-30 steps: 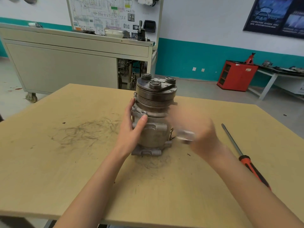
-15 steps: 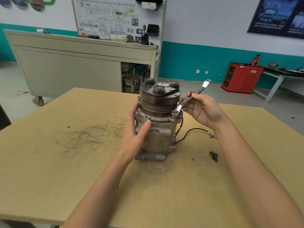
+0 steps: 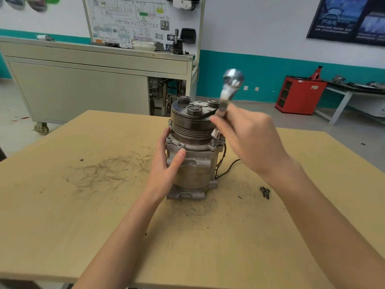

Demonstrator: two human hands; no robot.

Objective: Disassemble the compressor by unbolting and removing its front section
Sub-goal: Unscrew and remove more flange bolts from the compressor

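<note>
The compressor (image 3: 193, 163) stands upright mid-way across the tabletop (image 3: 83, 215), left hand (image 3: 166, 165) wrapped round its body. The right hand (image 3: 250, 140) grips a blurred wrench (image 3: 229, 88) at a flange bolt (image 3: 213, 140). Two bolts (image 3: 265, 192) lie out toward the right edge; others seem left, front section (image 3: 193, 124) not yet off

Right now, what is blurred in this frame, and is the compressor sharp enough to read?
Head view: the wrench and the right hand gripping it are motion-smeared. Head view: the compressor, the left hand holding it and the two loose bolts on the table are sharp. Lighting is even, with no glare.
</note>
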